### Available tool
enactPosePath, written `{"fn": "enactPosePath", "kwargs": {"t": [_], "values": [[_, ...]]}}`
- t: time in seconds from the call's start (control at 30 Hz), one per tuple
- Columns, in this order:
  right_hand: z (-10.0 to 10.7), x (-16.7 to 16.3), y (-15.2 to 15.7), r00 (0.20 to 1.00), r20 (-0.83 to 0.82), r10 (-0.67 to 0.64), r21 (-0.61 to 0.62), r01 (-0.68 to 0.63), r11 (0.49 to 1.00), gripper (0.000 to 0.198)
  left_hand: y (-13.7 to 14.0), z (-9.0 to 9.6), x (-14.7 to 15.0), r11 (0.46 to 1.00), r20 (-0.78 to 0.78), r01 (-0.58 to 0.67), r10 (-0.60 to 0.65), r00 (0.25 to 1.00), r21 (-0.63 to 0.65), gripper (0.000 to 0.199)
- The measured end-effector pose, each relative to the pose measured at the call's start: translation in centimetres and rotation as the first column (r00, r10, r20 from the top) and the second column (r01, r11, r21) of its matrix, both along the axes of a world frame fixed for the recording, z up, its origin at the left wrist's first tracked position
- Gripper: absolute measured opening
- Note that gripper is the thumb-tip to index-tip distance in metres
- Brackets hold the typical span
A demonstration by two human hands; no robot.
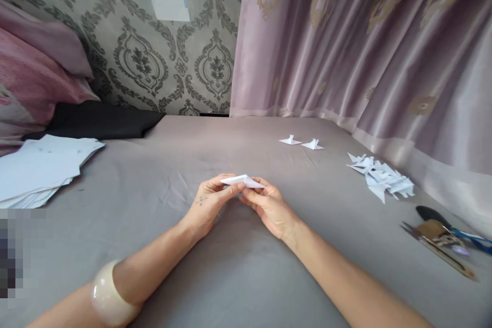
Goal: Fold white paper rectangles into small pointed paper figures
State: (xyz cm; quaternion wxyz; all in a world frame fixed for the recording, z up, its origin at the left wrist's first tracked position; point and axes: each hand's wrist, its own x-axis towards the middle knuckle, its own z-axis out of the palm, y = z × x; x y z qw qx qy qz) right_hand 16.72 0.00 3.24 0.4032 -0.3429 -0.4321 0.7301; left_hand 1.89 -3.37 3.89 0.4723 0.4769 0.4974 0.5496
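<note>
Between my two hands is a small piece of folded white paper, pointed at both its left and right ends. My left hand pinches its left part, the thumb resting on the near face. On the other side my right hand grips the right part with thumb and fingers, and the two thumbs nearly meet at the middle. Some fingertips are hidden behind and under the paper. Both hands are held over the grey sheet.
Two folded paper figures stand farther back. At right lies a pile of folded white paper pieces, with scissors and a pencil-like stick nearer. Stacked white sheets lie at left, before a black cloth. Curtains hang behind.
</note>
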Motion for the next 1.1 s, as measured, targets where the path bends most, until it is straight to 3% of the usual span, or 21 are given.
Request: {"fn": "enactPosePath", "kwargs": {"t": [0.07,0.13,0.2,0.27,0.37,0.47,0.53,0.63,0.7,0.8,0.87,0.97,1.1], "values": [[0.0,0.2,0.1,0.981,0.173,-0.084,0.159,0.056,0.986,0.033,0.0,0.0,-0.4,0.994,-0.186,-0.078,0.093,0.978,0.082,0.018],[-0.1,0.5,0.2,0.919,0.317,-0.234,0.417,0.087,0.905,0.036,0.0,-0.2,-0.9,0.959,-0.429,-0.107,0.214,0.878,0.261,0.016],[-0.3,0.8,0.3,0.841,0.377,-0.387,0.665,0.045,0.745,0.034,-0.1,-0.6,-1.5,0.882,-0.649,0.004,0.343,0.679,0.471,0.015],[-0.7,1.1,0.4,0.787,0.384,-0.482,0.823,-0.056,0.565,0.026,-0.1,-1.0,-2.0,0.799,-0.782,0.207,0.439,0.442,0.565,0.017],[-1.0,1.4,0.4,0.703,0.428,-0.567,0.897,-0.252,0.364,0.022,-0.2,-1.4,-2.3,0.737,-0.840,0.409,0.510,0.185,0.538,0.020],[-1.1,1.3,0.5,0.553,0.482,-0.679,0.855,-0.467,0.226,0.028,-0.1,-1.5,-2.2,0.729,-0.845,0.467,0.530,0.077,0.500,0.021],[-1.0,1.2,0.5,0.463,0.504,-0.729,0.790,-0.589,0.171,0.030,0.1,-1.5,-2.1,0.749,-0.866,0.482,0.498,0.042,0.454,0.022],[-1.1,1.4,0.6,0.401,0.578,-0.711,0.687,-0.709,0.159,0.030,0.4,-1.9,-2.2,0.804,-0.931,0.490,0.361,0.047,0.336,0.023],[-1.1,1.8,0.6,0.401,0.656,-0.639,0.647,-0.736,0.202,0.029,0.6,-2.2,-2.3,0.848,-0.964,0.458,0.230,0.134,0.267,0.020],[-1.0,2.5,0.6,0.442,0.755,-0.485,0.629,-0.696,0.346,0.032,0.9,-2.0,-2.8,0.906,-0.922,0.384,0.016,0.386,0.177,0.028],[-0.8,2.8,0.7,0.473,0.785,-0.399,0.618,-0.638,0.460,0.035,1.0,-1.4,-3.2,0.926,-0.854,0.368,-0.123,0.506,0.085,0.028],[-0.6,3.0,0.8,0.512,0.797,-0.320,0.595,-0.578,0.558,0.031,1.1,-0.4,-3.5,0.933,-0.813,0.359,-0.204,0.545,0.006,0.021],[-0.7,3.1,1.1,0.543,0.793,-0.276,0.585,-0.553,0.594,0.027,1.2,0.0,-3.6,0.939,-0.788,0.344,-0.225,0.573,-0.018,0.021]]}}
